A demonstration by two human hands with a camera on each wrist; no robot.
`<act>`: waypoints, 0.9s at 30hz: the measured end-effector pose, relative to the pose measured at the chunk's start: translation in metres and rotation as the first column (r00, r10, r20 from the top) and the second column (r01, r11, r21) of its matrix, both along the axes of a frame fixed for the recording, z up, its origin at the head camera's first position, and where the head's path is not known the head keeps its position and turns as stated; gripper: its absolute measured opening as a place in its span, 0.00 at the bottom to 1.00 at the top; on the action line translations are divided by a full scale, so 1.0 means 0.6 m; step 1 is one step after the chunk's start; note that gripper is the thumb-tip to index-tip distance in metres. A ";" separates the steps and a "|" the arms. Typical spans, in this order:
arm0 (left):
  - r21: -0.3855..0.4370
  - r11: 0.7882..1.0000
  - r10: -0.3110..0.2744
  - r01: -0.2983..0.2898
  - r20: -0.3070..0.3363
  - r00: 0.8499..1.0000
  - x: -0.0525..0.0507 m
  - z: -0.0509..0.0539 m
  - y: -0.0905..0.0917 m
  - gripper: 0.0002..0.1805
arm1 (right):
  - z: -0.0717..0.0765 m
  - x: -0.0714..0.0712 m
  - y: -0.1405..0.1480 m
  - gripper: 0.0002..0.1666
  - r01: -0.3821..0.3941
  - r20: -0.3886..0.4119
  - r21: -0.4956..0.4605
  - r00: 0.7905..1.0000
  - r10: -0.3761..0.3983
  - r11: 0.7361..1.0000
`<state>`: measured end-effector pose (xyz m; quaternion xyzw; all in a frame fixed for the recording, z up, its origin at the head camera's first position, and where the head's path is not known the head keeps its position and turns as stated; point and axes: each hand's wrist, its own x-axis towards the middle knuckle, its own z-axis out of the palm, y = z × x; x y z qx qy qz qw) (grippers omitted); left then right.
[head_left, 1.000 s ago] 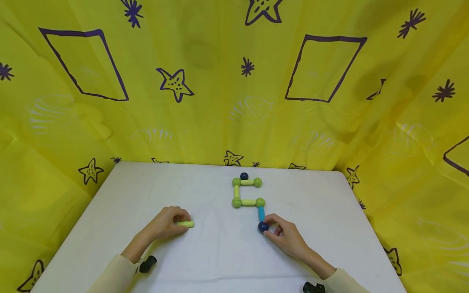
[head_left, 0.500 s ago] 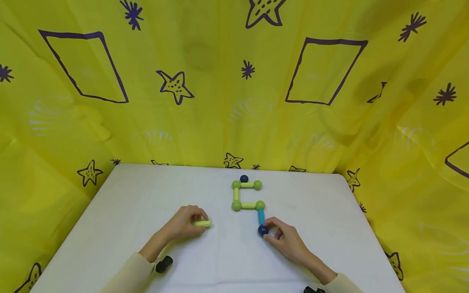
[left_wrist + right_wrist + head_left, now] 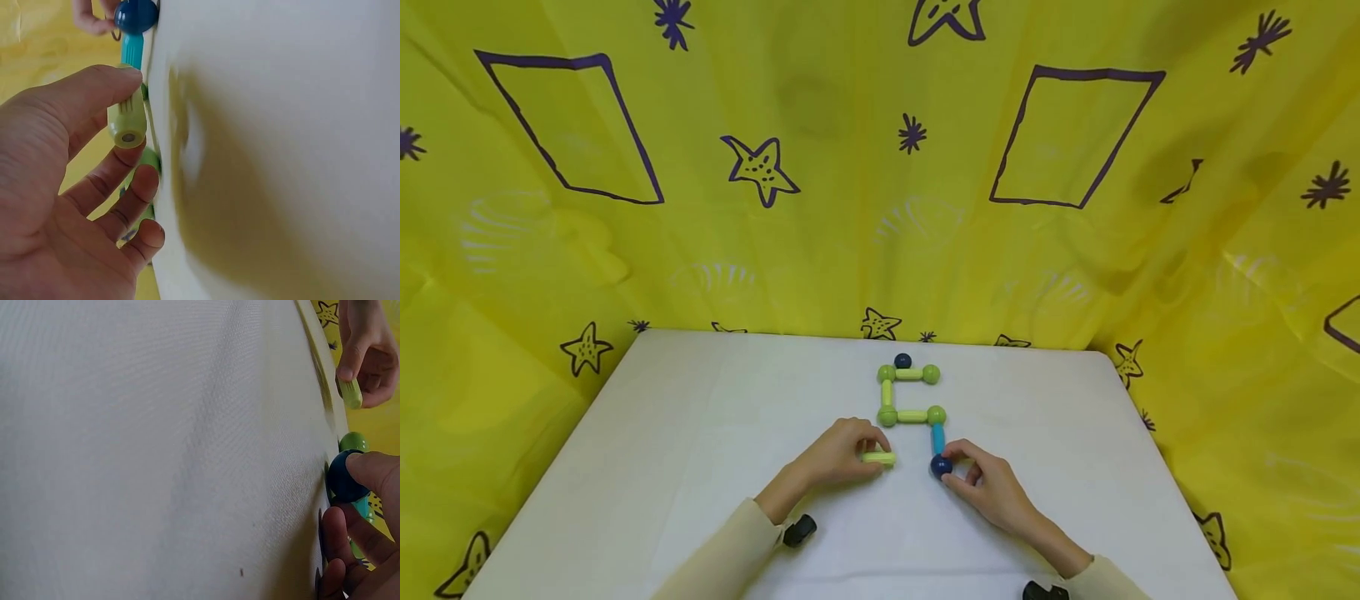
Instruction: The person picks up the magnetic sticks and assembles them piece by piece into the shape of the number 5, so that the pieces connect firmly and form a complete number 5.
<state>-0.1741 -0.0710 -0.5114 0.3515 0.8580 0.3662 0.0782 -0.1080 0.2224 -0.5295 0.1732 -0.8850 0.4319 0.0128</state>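
My left hand (image 3: 842, 454) pinches a light green rod (image 3: 878, 458) between thumb and fingers, held level just left of a dark blue ball. In the left wrist view the rod (image 3: 128, 119) shows a round metal spot in its end. With thumb and forefinger my right hand (image 3: 992, 487) grips that dark blue ball (image 3: 941, 466), which joins the near end of a blue rod (image 3: 937, 439). The blue rod's far end meets a green ball (image 3: 936, 414). From there, light green rods (image 3: 912, 416) and green balls form an angular, open-sided shape on the table.
A second dark blue ball (image 3: 903, 361) sits behind the shape's far left corner. White cloth covers the table (image 3: 700, 400). Yellow patterned curtain (image 3: 820, 250) hangs around its back and sides.
My left hand has carried the light green rod rightward, close to the dark blue ball. The right hand keeps its grip on the ball, almost unmoved.
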 end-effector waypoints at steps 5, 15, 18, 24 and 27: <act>0.007 1.000 -0.021 0.021 0.031 0.999 -0.007 -0.003 0.030 0.08 | 0.002 -0.002 -0.002 0.18 -0.001 0.001 0.006 1.000 0.001 1.000; 0.022 0.998 -0.060 0.058 0.059 0.996 -0.007 -0.013 0.060 0.08 | 0.002 -0.003 0.000 0.18 -0.005 -0.011 -0.004 1.000 0.005 1.000; 0.026 0.997 -0.068 0.067 0.046 0.997 -0.006 -0.014 0.064 0.08 | 0.002 -0.002 0.001 0.18 -0.008 -0.025 0.000 1.000 0.008 1.000; 0.017 0.997 -0.070 0.069 0.030 0.997 -0.006 -0.017 0.074 0.09 | 0.002 0.000 0.002 0.18 -0.006 -0.035 0.003 0.999 0.007 1.000; 0.017 0.997 -0.077 0.077 0.029 0.997 -0.006 -0.018 0.078 0.09 | 0.003 0.001 0.002 0.18 -0.006 -0.033 0.001 0.999 0.006 1.000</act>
